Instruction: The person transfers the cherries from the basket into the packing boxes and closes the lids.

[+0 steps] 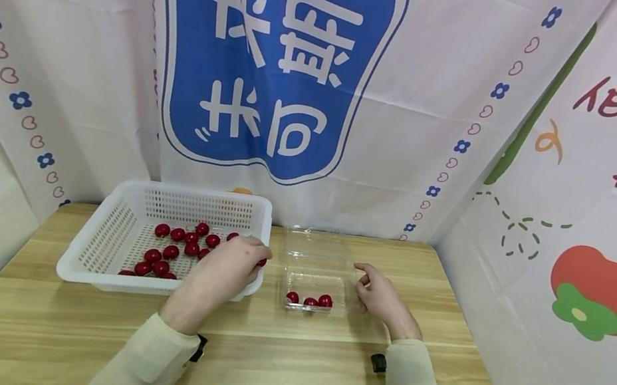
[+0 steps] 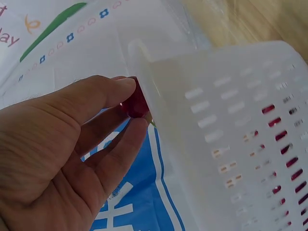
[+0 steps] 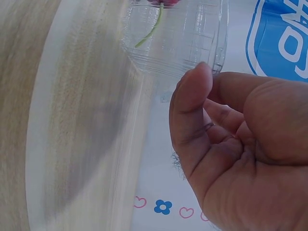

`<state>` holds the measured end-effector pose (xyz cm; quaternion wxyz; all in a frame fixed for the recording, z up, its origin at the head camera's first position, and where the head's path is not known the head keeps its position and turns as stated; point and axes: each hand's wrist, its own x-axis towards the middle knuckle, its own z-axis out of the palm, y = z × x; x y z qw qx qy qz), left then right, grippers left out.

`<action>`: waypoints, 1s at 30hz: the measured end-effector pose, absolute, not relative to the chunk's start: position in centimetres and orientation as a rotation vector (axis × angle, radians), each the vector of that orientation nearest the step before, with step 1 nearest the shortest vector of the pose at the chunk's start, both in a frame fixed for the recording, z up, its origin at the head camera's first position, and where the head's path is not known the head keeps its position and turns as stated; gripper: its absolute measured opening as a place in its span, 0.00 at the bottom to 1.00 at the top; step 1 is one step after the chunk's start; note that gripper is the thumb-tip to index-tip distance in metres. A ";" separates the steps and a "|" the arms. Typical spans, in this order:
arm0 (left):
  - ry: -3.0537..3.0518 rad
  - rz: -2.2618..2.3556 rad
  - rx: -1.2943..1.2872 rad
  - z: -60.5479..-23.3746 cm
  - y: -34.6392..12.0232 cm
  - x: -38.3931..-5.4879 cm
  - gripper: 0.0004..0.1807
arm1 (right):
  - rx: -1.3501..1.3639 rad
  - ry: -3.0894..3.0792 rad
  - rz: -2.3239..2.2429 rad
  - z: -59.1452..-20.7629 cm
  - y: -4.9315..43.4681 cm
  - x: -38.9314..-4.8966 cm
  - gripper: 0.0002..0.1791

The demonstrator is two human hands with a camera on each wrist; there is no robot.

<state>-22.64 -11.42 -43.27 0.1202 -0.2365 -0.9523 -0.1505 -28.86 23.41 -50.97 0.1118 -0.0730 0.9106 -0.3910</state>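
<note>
My left hand (image 1: 226,267) is over the right side of a white perforated plastic basket (image 1: 83,258). Thumb and fingers pinch a shiny dark red cherry (image 2: 134,101) beside the basket rim. Several more cherries (image 1: 160,268) lie on the basket floor, partly hidden by the hand and forearm. To the right sits a clear plastic box (image 1: 315,281), its lid (image 1: 315,244) folded back. Three cherries (image 1: 311,301) show along its front; a green stem appears in the right wrist view. At the box's right side, my right hand (image 1: 382,298) has loosely bent fingers, the tips by the box edge.
A wooden table (image 1: 279,376) carries both containers. Printed white cloth (image 1: 408,100) hangs behind them and along the sides. Black wrist devices (image 1: 378,363) sit at the sleeve cuffs.
</note>
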 end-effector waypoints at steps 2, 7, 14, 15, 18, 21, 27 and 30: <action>-2.776 -0.438 -0.706 -43.3 -11.0 -22.6 0.08 | -0.213 2.673 -1.148 -50.9 23.4 -28.9 0.31; -2.735 -0.423 -0.761 -43.6 -10.0 -22.6 0.09 | -0.209 2.674 -1.144 -50.9 23.3 -28.9 0.31; -2.729 -0.424 -0.823 -44.3 -8.4 -22.8 0.09 | -0.205 2.675 -1.149 -51.0 23.3 -29.0 0.31; -2.732 -0.422 -0.834 -44.5 -8.2 -22.9 0.10 | -0.207 2.676 -1.149 -51.0 23.3 -29.0 0.31; -2.733 -0.409 -0.856 -44.9 -7.7 -22.9 0.10 | -0.208 2.679 -1.148 -51.1 23.4 -29.0 0.31; -2.752 -0.406 -0.868 -45.2 -7.0 -22.9 0.11 | -0.210 2.680 -1.143 -51.2 23.4 -29.1 0.31; -2.806 -0.370 -0.877 -45.9 -5.7 -22.9 0.14 | -0.205 2.669 -1.144 -51.2 23.4 -29.1 0.31; -2.814 -0.339 -0.880 -46.3 -5.1 -22.9 0.16 | -0.207 2.670 -1.141 -51.2 23.4 -29.1 0.31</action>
